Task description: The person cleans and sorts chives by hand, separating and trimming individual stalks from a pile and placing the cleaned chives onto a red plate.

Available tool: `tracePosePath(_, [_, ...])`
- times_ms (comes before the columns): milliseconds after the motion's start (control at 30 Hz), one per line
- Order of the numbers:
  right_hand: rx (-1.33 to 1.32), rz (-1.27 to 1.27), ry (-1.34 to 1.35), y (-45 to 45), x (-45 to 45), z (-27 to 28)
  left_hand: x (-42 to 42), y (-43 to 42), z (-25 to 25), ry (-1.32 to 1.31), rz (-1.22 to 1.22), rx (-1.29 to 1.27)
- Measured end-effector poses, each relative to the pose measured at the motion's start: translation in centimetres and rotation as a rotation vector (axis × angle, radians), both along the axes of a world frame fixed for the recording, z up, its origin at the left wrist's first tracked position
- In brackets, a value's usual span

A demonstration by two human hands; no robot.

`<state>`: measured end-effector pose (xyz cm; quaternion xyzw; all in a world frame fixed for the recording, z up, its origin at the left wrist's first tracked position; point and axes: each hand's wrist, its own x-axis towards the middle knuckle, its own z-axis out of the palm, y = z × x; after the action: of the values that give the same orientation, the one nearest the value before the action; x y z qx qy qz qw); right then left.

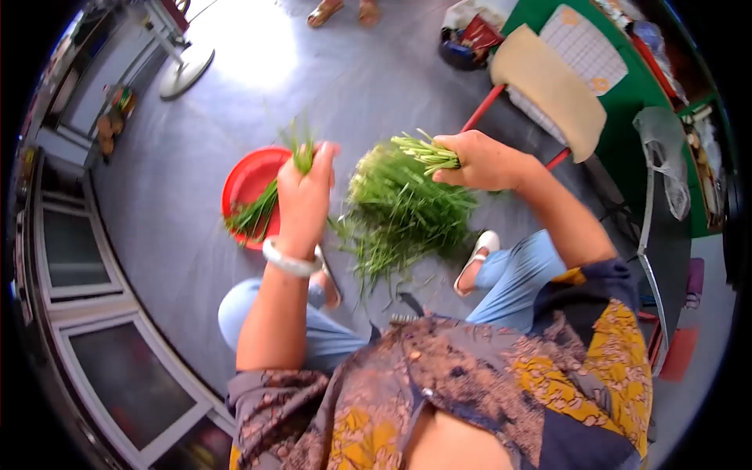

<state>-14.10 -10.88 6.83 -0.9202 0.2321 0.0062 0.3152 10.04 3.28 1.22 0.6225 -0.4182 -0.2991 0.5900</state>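
Observation:
My left hand (304, 200), with a pale bangle at the wrist, is closed round a small bunch of chives (302, 158), its upper ends smeared by motion. It is above the right side of a red basin (228, 188) where more green chives (252, 215) lie. Closed too, my right hand (489, 160) grips a bunch of chives (427, 153) with the pale stem ends pointing left. Beneath and left of it, a large loose heap of chives (415, 207) spreads on the grey floor between my feet.
A chair with a tan seat pad (548, 90) stands at the upper right, beside a green cabinet (533, 12). Glass-fronted cabinets (125, 376) line the left. A round stand base (186, 72) sits at the upper left. Another person's feet (325, 12) show at the top.

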Motion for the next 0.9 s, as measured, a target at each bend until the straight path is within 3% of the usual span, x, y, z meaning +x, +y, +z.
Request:
tracePosePath(33, [0.031, 0.051, 0.086, 0.6, 0.7, -0.4, 0.1, -0.3, 1.0, 0.156, 0.039, 0.035])
tracePosePath(100, [0.075, 0.152, 0.261, 1.6, 1.6, -1.2, 0.2, -0.4, 2.2, 0.12, 0.081, 0.014])
tracePosePath(267, [0.28, 0.184, 0.288, 3.6, 4.5, -2.4, -2.7, -1.4, -0.2, 0.032, 0.005, -0.003])
tracePosePath(433, [0.231, 0.212, 0.317, 3.3, 3.8, -2.5, -1.4, -1.0, -0.1, -0.08, 0.013, -0.02])
tracePosePath(467, [0.243, 0.184, 0.268, 2.7, 3.0, -3.7, -0.5, -0.6, 0.3, -0.305, 0.029, -0.095])
tracePosePath(500, [0.237, 0.13, 0.228, 1.9, 1.8, -4.1, 0.7, -0.4, -0.2, -0.231, 0.001, 0.0])
tracePosePath(533, [0.183, 0.107, 0.103, 2.1, 1.0, -2.1, 1.8, -0.2, -0.7, -0.161, -0.024, 0.096])
tracePosePath(567, [0.122, 0.104, -0.025, 2.4, -0.6, 0.3, 1.0, -0.3, -1.0, 0.135, -0.023, -0.03])
tracePosePath(600, [0.053, 0.003, -0.031, 2.3, -3.5, 3.1, -0.3, -0.2, 0.8, 0.03, 0.013, -0.065])
tracePosePath(667, [-0.045, -0.121, -0.078, 3.3, -6.1, 7.8, -0.9, -1.2, 1.4, 0.545, 0.018, -0.024])
tracePosePath(733, [-0.102, -0.331, 0.045, 5.5, -9.5, 14.7, -1.9, -1.4, 1.7, 0.558, 0.007, -0.003])
tracePosePath(800, [-0.426, -0.487, 0.31, 7.4, -13.5, 19.5, -2.9, -1.7, 1.2, 0.529, -0.008, 0.017])
tracePosePath(833, [-0.529, -0.433, 0.243, 7.4, -16.7, 20.2, -3.2, -1.9, 0.9, 0.525, -0.032, 0.034])
tracePosePath(900, [-0.629, -0.509, 0.467, 9.0, -21.1, 22.5, -3.6, -2.6, 0.5, 0.511, -0.087, 0.065])
